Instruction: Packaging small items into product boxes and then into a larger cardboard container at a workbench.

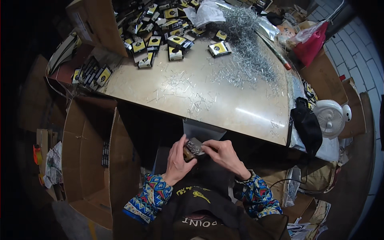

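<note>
Close to my body, just off the table's front edge, my left hand (179,162) is wrapped round a small open box (195,147). Thin silvery metal pieces seem to lie in its mouth, too small to make out well. The fingers of my right hand (225,155) are closed at the box's right side, pinching its edge or a flap; the exact grip is hidden. Beyond both hands, loose bent metal pins (196,98) are scattered over the table (140,86). A large tangled heap of similar pins (248,52) lies farther back.
Many small black and yellow boxes (176,42) are piled at the back, more (96,76) at the left corner. A tall open carton (88,160) stands to my left. At right are a black bag (306,126), a white fan (329,118) and a pink bag (310,46).
</note>
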`<state>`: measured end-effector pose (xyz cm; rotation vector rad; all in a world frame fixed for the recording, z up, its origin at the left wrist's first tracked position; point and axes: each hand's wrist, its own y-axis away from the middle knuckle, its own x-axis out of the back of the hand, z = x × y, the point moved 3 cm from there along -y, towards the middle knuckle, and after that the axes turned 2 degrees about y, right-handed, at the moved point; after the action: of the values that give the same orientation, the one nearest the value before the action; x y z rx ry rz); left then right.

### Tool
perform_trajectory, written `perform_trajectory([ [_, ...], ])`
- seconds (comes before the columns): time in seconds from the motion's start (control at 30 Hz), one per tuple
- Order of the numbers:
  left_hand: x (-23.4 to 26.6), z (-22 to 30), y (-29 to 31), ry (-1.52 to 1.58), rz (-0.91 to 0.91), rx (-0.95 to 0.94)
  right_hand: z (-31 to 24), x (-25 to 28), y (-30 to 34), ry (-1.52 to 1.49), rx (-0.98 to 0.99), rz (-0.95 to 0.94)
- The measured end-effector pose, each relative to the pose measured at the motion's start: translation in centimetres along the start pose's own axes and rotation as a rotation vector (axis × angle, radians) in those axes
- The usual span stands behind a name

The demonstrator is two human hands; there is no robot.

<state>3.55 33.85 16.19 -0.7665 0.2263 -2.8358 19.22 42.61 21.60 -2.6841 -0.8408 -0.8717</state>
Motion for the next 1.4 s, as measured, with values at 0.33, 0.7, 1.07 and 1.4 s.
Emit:
perform_trajectory([
  [0.33, 0.1, 2.7, -2.5, -0.018, 0.102, -0.100, -2.8, -0.2, -1.7, 0.113, 0.415, 0.217],
  [0.7, 0.9, 2.7, -3.9, 0.123, 0.150, -0.001, -0.7, 0.7, -1.3, -0.275, 0.169, 0.301],
  [1.07, 0.3, 3.2, -3.5, -0.013, 0.155, -0.072, -2.6, -0.4, -1.7, -0.021, 0.229, 0.551],
  [1.4, 0.6, 3.3, -3.2, 0.011, 0.159, -0.054, -2.4, -2.2, 0.0, -0.488, 0.066, 0.354],
])
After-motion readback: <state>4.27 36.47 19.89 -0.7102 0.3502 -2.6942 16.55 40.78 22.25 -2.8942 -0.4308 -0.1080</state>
